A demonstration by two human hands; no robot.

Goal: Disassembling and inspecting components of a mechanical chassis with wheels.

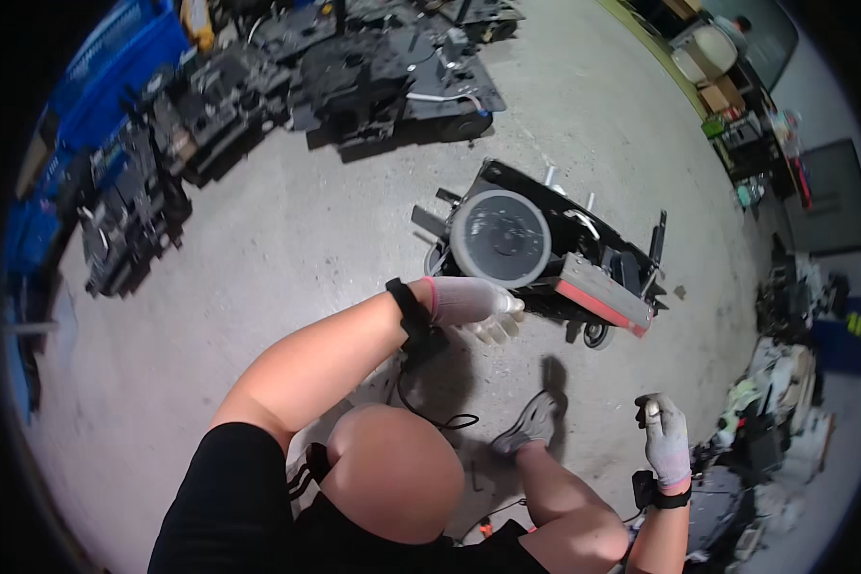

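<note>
A black wheeled machine chassis (622, 263) lies on the concrete floor in front of me, with a large grey-rimmed wheel (502, 237) facing up and a red-edged metal bar (603, 295) across its near right side. My left hand (478, 308), in a white glove with a pink cuff, hangs by the near edge of that wheel. Its fingers are apart and slightly bent, holding nothing I can see; whether they touch the chassis is unclear. Off to the right, well away from the chassis, my right hand (666, 440) is gloved too, its fingers curled in around something dark and small.
Several similar black chassis units (383, 91) stand along the far left, beside blue crates (115, 77). Parts and scrap (765, 421) are heaped along the right side. My shoe (529, 426) rests just this side of the chassis, and a black cable (440, 421) loops on the floor.
</note>
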